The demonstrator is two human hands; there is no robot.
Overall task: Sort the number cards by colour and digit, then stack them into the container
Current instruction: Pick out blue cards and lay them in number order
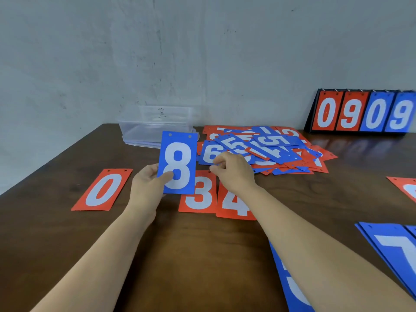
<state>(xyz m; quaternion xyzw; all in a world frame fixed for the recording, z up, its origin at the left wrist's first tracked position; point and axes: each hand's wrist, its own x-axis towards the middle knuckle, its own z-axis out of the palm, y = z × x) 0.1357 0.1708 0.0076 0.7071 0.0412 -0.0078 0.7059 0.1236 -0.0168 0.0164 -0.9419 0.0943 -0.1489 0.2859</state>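
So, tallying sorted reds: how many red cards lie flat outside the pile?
4: red 0 at left, red 3 and red 4 mid-table, cropped red card at right; others may lie beneath.

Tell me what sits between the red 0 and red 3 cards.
Head view: the left hand holding the blue 8 card upright; below it, bare table.

Dark wood table point(202, 244).

- Back, left of centre: clear container point(155, 129) standing on the wood.
- Just right of it: loose pile point(281, 154) of red and blue cards, overlapping, many skewed.
- Back right: scoreboard point(360, 113) standing, reading 0 9 0 9.
- Near side, left: red 0 point(102, 190) alone, flat.
- Centre: red 3 point(199, 194) and red 4 point(234, 206) side by side, edges touching.
- Right edge: red card point(405, 188), cut off by the frame.
- Front right: blue 7 stack point(391, 246).
- Near it: another blue card point(290, 289), digit partly hidden.
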